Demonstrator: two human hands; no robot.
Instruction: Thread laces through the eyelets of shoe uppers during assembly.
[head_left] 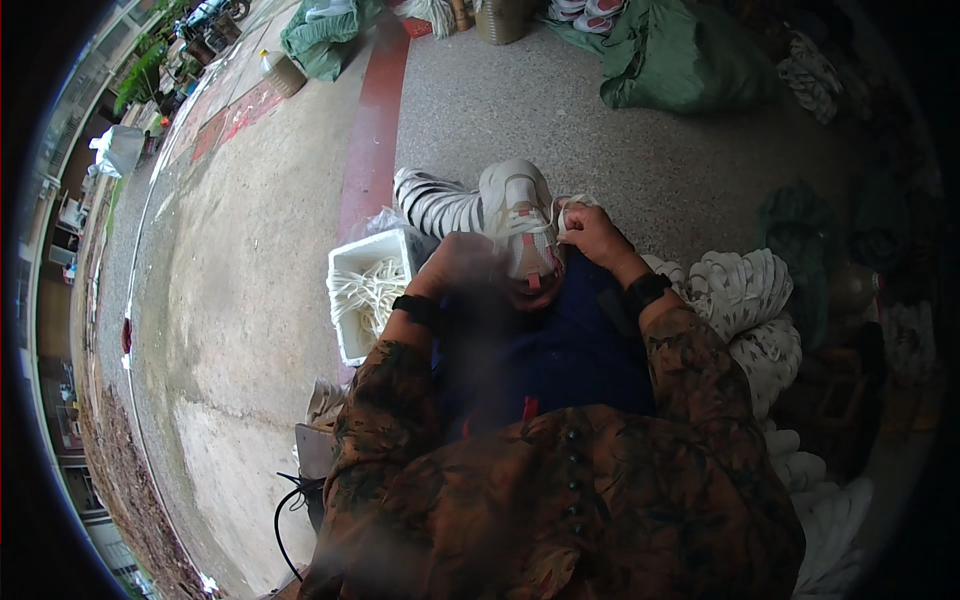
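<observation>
A white and beige sneaker (522,190) with pink-red accents rests on my lap, its toe pointing away from me and its heel close to my body. My right hand (593,238) pinches a cream shoelace (562,207) at the shoe's right side. On the left side, my left hand (457,264) is closed around lace close to the shoe's opening; a smear in the picture blurs its fingers. Dark blue cloth (560,350) covers my lap beneath the shoe.
A white foam box (345,335) holding loose laces stands to my left. Beyond it curves a row of white shoe parts (440,205). More white shoes (740,285) are stacked at my right. Green sacks (690,60) and a plastic jug (283,74) stand farther off.
</observation>
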